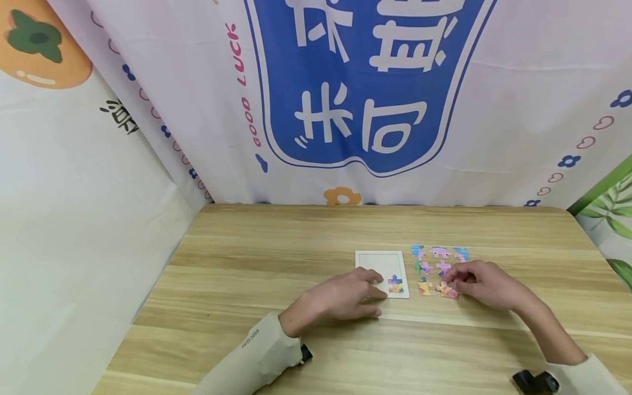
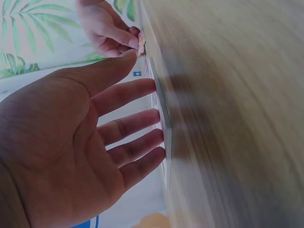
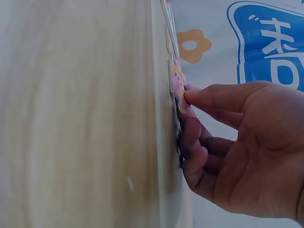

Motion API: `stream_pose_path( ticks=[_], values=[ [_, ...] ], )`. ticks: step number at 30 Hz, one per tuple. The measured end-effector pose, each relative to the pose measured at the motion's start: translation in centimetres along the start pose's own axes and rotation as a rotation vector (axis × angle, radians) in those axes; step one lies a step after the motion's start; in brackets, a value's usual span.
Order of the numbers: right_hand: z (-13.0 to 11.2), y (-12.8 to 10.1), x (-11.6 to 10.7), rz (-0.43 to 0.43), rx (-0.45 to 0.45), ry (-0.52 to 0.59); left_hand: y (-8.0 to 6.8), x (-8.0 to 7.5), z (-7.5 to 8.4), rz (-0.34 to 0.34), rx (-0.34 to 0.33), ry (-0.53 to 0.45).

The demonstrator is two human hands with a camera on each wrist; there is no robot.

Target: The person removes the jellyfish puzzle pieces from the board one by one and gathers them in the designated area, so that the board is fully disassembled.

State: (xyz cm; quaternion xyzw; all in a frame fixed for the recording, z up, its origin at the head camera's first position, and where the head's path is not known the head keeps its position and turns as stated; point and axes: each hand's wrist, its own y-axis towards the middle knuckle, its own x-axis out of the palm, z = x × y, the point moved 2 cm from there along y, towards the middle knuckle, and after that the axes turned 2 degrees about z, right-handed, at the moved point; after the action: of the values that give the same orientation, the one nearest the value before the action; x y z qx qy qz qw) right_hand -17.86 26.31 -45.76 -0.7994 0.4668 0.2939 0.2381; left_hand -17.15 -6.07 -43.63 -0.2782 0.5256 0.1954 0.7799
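Observation:
A white puzzle tray (image 1: 382,263) lies flat on the wooden table (image 1: 276,263), with one colourful piece (image 1: 395,283) set in its lower right corner. My left hand (image 1: 376,285) rests with straight fingers on the tray's lower left part; in the left wrist view its fingers (image 2: 137,121) touch the tray (image 2: 164,121). Just right of the tray lie several loose pink, blue and yellow pieces (image 1: 438,260). My right hand (image 1: 451,284) pinches the edge of a pink and yellow piece (image 3: 178,83) between thumb and fingers, low on the table at the group's lower right.
A printed cloth backdrop (image 1: 365,99) hangs behind the table's far edge, and white cloth (image 1: 74,208) closes off the left side. A green leafy panel (image 1: 612,208) stands at the right. Bare wood lies left of the tray.

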Motion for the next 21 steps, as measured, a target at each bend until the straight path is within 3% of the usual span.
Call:
stream_pose_path(
  ticks=[21],
  values=[
    [-0.42,0.03,0.12,0.039,0.017,-0.074,-0.42,-0.06,-0.35,-0.010,-0.008,-0.031]
  ],
)
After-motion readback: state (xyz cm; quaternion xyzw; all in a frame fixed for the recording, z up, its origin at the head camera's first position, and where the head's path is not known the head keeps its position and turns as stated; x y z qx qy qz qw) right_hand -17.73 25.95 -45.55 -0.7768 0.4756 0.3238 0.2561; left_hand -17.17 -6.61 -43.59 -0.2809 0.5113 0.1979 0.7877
